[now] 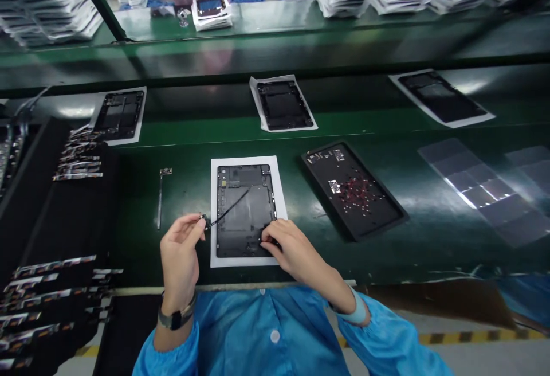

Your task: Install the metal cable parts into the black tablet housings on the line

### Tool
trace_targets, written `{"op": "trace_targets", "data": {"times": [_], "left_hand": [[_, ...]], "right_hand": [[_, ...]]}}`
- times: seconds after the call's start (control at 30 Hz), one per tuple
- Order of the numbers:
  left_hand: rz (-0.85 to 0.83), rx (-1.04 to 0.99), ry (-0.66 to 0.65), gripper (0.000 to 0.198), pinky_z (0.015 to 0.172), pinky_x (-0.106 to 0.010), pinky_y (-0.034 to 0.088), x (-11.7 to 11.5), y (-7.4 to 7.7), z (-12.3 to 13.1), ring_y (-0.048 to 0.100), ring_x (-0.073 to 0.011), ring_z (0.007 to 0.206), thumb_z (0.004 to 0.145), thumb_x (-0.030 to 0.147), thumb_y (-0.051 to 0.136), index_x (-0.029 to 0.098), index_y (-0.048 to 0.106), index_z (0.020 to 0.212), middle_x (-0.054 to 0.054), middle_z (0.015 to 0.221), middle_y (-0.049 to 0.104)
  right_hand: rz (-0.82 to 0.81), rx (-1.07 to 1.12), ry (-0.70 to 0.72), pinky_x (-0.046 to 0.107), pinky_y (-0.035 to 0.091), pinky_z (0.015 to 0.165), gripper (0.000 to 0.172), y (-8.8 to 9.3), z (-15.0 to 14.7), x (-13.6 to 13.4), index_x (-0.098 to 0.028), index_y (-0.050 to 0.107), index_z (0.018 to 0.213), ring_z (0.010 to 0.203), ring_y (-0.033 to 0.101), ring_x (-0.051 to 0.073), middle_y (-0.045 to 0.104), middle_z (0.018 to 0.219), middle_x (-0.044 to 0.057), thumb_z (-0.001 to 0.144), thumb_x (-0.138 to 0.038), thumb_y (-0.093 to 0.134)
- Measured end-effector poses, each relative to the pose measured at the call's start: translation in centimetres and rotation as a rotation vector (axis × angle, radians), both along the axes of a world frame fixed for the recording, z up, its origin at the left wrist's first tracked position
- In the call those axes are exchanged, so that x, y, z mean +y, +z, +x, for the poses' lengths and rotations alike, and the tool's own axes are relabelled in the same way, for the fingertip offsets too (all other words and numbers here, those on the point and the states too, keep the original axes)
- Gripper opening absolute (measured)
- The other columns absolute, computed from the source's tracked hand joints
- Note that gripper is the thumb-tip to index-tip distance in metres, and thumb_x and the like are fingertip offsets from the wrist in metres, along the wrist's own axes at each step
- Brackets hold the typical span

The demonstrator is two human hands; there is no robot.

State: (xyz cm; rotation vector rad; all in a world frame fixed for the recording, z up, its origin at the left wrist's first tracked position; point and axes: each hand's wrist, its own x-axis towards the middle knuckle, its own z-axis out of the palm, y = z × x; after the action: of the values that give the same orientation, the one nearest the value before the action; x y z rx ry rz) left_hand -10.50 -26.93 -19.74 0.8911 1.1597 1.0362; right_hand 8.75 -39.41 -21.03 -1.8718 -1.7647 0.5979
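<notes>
Routing a thin black cable (230,208) across the open tablet back housing (244,210) appears to be the step in hand; the housing lies flat on a white sheet (281,184) at the near edge of the green bench (429,232), directly in front of the person. Left hand (179,253) pinches the free end of the cable, with its small connector, between thumb and forefinger just off the housing's left edge. Right hand (296,250) presses its fingertips onto the lower right corner of the housing, grasping nothing that can be made out. The cable runs diagonally from the left hand up toward the housing's middle; its far end seems already anchored, though the detail is too small to confirm. Judged from this, the next move calls for a steady pinch, little slack, and firm downward pressure to keep the housing from sliding on the sheet. A black tray (354,190) of small parts sits just right of the sheet, and a loose flex strip (161,192) lies to the left
</notes>
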Motion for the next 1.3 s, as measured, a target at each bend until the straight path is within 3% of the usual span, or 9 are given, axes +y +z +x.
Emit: {"op": "trace_targets", "data": {"times": [0.13,0.23,0.3,0.4,0.5,0.63,0.73,1.0,1.3], "left_hand": [[-0.047,0.004,0.09,0.042,0.057,-0.021,0.049,-1.2,-1.5,0.3,0.061,-0.0098,0.056,0.064,0.025,0.086,0.019,0.06,0.097,0.0,0.076,0.071],[0.081,0.16,0.109,0.028,0.06,-0.024,0.049,-2.0,-2.0,0.7,0.062,-0.0123,0.061,0.07,0.028,0.081,0.018,0.064,0.091,-0.001,0.077,0.071],[0.267,0.345,0.058,0.017,0.065,-0.026,0.049,-2.4,-2.1,0.7,0.063,-0.0144,0.07,0.076,0.028,0.075,0.018,0.072,0.089,-0.003,0.08,0.071],[0.451,0.5,-0.16,0.02,0.066,-0.026,0.047,-2.8,-2.0,0.5,0.059,-0.0139,0.071,0.085,0.028,0.066,0.02,0.078,0.099,-0.004,0.082,0.07],[0.335,0.427,-0.309,0.023,0.062,-0.025,0.048,-3.0,-1.8,0.6,0.06,-0.013,0.065,0.085,0.029,0.066,0.018,0.077,0.102,-0.004,0.078,0.07],[0.019,0.193,-0.298,0.025,0.051,-0.023,0.048,-4.0,-2.0,1.7,0.059,-0.0122,0.051,0.079,0.033,0.074,0.013,0.072,0.094,-0.002,0.063,0.068],[-0.084,0.069,-0.31,0.027,0.05,-0.022,0.049,-4.9,-2.2,2.9,0.062,-0.013,0.052,0.076,0.034,0.076,0.014,0.066,0.091,-0.003,0.064,0.07],[-0.135,0.039,-0.378,0.028,0.05,-0.023,0.05,-5.5,-2.0,3.9,0.064,-0.0134,0.052,0.073,0.034,0.078,0.014,0.064,0.088,-0.002,0.061,0.068],[-0.035,0.162,-0.341,0.024,0.056,-0.024,0.054,-5.9,-2.0,3.9,0.07,-0.017,0.064,0.074,0.032,0.078,0.014,0.072,0.087,-0.005,0.07,0.073]], "right_hand": [[0.058,0.226,-0.036,0.034,0.048,0.077,0.013,-0.8,0.4,0.1,-0.021,0.066,0.091,0.086,0.06,0.022,0.068,0.086,0.004,0.095,-0.012,0.059],[0.111,0.29,-0.08,0.036,0.047,0.079,0.016,-1.2,0.1,0.0,-0.022,0.07,0.092,0.087,0.06,0.021,0.069,0.087,0.005,0.098,-0.017,0.056],[0.132,0.302,-0.102,0.037,0.046,0.078,0.017,-1.2,-0.2,-0.1,-0.022,0.071,0.089,0.084,0.06,0.021,0.069,0.085,0.005,0.097,-0.019,0.056],[0.122,0.294,-0.145,0.037,0.043,0.078,0.018,-1.1,-0.6,-0.1,-0.022,0.07,0.083,0.083,0.06,0.021,0.07,0.082,0.004,0.095,-0.02,0.057],[0.084,0.283,-0.17,0.037,0.039,0.079,0.018,-1.0,-0.7,0.0,-0.022,0.07,0.079,0.082,0.061,0.02,0.071,0.08,0.002,0.093,-0.019,0.059],[0.082,0.277,-0.157,0.037,0.038,0.077,0.018,-1.2,-0.6,0.0,-0.022,0.071,0.078,0.078,0.06,0.02,0.07,0.074,0.001,0.092,-0.021,0.06],[0.097,0.275,-0.139,0.037,0.036,0.076,0.017,-1.3,-0.5,-0.2,-0.022,0.072,0.078,0.077,0.058,0.02,0.069,0.071,0.001,0.092,-0.022,0.062],[0.037,0.347,-0.065,0.036,0.033,0.078,0.017,-0.7,-0.1,-0.2,-0.022,0.073,0.077,0.079,0.055,0.019,0.07,0.073,-0.001,0.091,-0.016,0.065],[-0.022,0.362,-0.038,0.037,0.033,0.081,0.02,-0.5,0.4,-0.1,-0.021,0.072,0.073,0.081,0.054,0.019,0.067,0.07,-0.001,0.09,-0.016,0.063]]}}
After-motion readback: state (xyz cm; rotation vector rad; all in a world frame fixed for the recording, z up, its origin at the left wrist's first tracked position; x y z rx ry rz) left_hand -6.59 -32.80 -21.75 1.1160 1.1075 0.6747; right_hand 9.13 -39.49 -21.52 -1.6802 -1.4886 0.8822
